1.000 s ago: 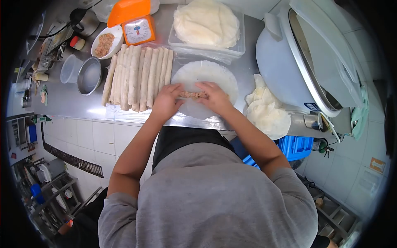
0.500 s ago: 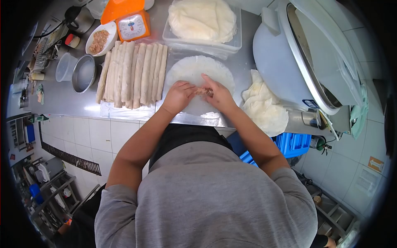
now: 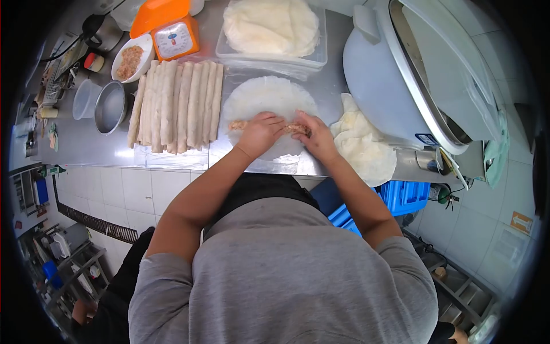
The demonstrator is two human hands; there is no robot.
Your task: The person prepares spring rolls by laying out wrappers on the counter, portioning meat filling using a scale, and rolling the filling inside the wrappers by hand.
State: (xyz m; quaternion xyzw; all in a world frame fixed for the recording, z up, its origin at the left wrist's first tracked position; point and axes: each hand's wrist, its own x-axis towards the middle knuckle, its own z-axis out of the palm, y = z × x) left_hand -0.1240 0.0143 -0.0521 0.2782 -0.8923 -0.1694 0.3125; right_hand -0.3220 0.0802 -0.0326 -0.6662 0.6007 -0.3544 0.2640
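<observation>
A round, thin white wrapper [image 3: 260, 92] lies flat on the metal table. Minced meat filling [image 3: 236, 125] forms a narrow strip across it, showing left of my left hand and again between my hands. My left hand [image 3: 262, 136] is closed over the middle of the strip, its fingers pressed together. At the right end, my right hand [image 3: 316, 136] curls its thumb and fingers around the meat. The meat beneath my left hand is hidden.
Left of the wrapper lie several long pale rolls [image 3: 180, 106]. Behind them stand a bowl of minced meat [image 3: 130, 60], an orange scale [image 3: 173, 39] and a metal bowl [image 3: 110, 109]. Stacked wrappers [image 3: 272, 26] sit at the back. Right are loose wrappers [image 3: 364, 146] and a large white container [image 3: 378, 86].
The meat, earlier a short clump between my hands, now stretches farther along the wrapper, showing left of my left hand. My hands have moved slightly right over the wrapper. The whole view has shifted a little.
</observation>
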